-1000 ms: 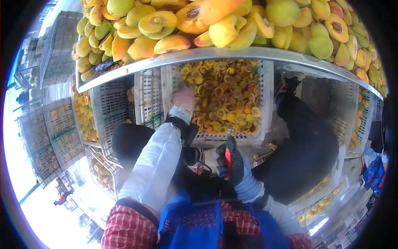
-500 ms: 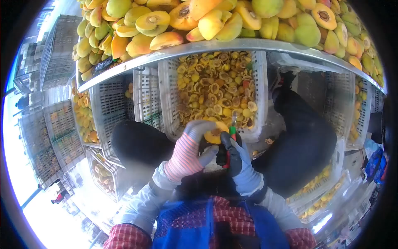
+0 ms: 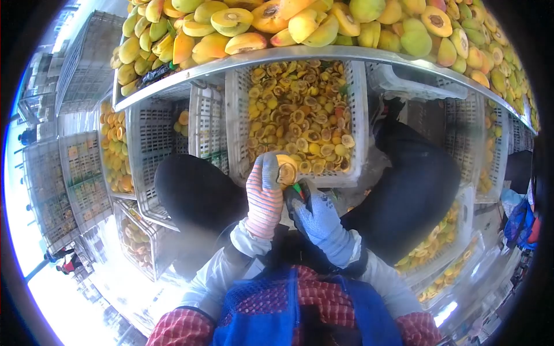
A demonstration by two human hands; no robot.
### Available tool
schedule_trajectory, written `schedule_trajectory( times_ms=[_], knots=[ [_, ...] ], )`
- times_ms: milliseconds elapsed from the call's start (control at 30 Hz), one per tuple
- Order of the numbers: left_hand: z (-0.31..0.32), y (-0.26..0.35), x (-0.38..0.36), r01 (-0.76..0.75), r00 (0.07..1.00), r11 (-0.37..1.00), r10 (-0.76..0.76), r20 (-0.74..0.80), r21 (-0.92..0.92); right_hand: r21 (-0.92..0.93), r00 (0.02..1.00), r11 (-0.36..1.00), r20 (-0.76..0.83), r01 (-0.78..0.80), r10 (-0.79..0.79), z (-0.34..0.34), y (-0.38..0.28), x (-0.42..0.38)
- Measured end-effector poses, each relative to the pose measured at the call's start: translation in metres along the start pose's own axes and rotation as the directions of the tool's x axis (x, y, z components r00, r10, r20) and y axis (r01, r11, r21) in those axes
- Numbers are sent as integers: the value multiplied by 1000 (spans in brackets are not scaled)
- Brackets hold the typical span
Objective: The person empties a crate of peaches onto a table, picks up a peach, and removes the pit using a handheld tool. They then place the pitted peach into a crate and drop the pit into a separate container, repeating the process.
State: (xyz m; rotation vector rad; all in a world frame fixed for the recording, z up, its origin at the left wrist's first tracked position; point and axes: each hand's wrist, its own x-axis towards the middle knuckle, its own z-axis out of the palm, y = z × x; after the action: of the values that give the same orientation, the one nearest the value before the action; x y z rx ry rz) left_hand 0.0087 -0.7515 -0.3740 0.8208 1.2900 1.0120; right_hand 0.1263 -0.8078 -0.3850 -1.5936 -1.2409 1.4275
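Observation:
My left hand [image 3: 264, 196], in a striped glove, is closed around a halved yellow peach [image 3: 287, 172] with its cut face showing. Close beside it, my right hand [image 3: 321, 220], in a blue-grey glove with dark fingertips, grips a pitting tool with a green and red handle [image 3: 298, 190]. The tool's metal tip is hidden at the peach. Just beyond both hands stands a white plastic crate [image 3: 359, 124] holding many small cut yellow pieces, some hollow.
A metal-edged table [image 3: 323, 53] heaped with halved peaches [image 3: 231, 21] runs across the far side. To the left are an upright crate [image 3: 151, 150] and a fruit-filled crate [image 3: 115, 155]. More fruit crates [image 3: 441, 239] stand at the right. My knees flank the central crate.
My left hand has turned upright and shifted slightly left with the peach. My right hand has moved left, bringing the tool from upright beside the peach to against it; its metal tip no longer shows.

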Motion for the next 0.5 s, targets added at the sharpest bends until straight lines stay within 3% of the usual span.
schedule_trajectory(
  times_ms=[167,267,367,467,500],
  knots=[
    [8,-5,-5,-18,994,1000,19,-108,7,-87,983,990,-138,111,-122,8,-1,-10],
    [11,-2,-7,-10,993,999,16,-121,49,5,999,1000,-51,14,-14,10,3,-12],
    [15,5,-9,15,996,999,-11,-93,48,-77,981,981,-67,178,-183,10,11,-16],
    [15,5,-11,47,997,999,-47,-56,11,100,965,985,239,-140,112,-1,3,-14],
    [14,4,-12,58,997,998,-58,-44,0,231,969,959,218,-163,112,2,8,-17]
  ],
)
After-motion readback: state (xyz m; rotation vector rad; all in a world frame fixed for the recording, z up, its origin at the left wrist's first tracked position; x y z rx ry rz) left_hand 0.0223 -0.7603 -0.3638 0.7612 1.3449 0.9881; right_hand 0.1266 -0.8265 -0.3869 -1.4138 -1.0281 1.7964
